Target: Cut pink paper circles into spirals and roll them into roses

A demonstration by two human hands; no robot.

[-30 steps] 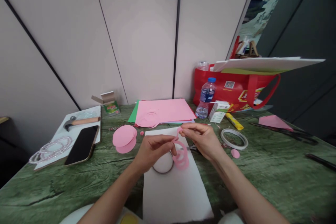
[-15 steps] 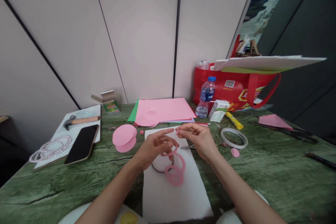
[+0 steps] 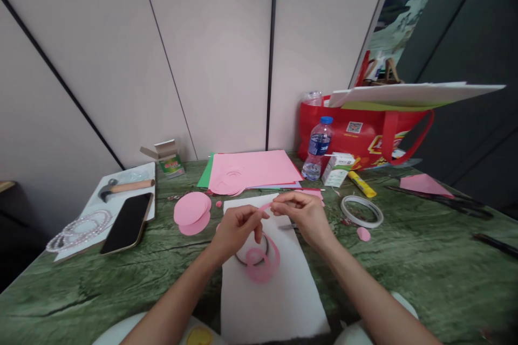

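Evidently, the surface [image 3: 73, 285] is green with a dark wood-like grain, its far edge close to a pale panelled wall [image 3: 218, 54]. A dark wall panel [image 3: 465, 70] stands on the right. Mid-surface lies a white sheet [image 3: 283, 307]; just above it hangs a curling pink paper spiral [image 3: 262, 274], one end stretched between the left hand [image 3: 240, 226] and the right hand [image 3: 303, 215], fingertips of each closed on the strip. Left of them are pink paper discs [image 3: 192, 209], a phone [image 3: 127, 223], a hammer [image 3: 135, 187], looped beads [image 3: 83, 229] and an open small box [image 3: 170, 163]. Pink sheets [image 3: 263, 167] lie near the wall. Rightward stand a bottle [image 3: 319, 148], a carton [image 3: 338, 170] and a red bag [image 3: 364, 143], with a yellow tube [image 3: 361, 184] and a tape roll [image 3: 348, 219] nearer the person.
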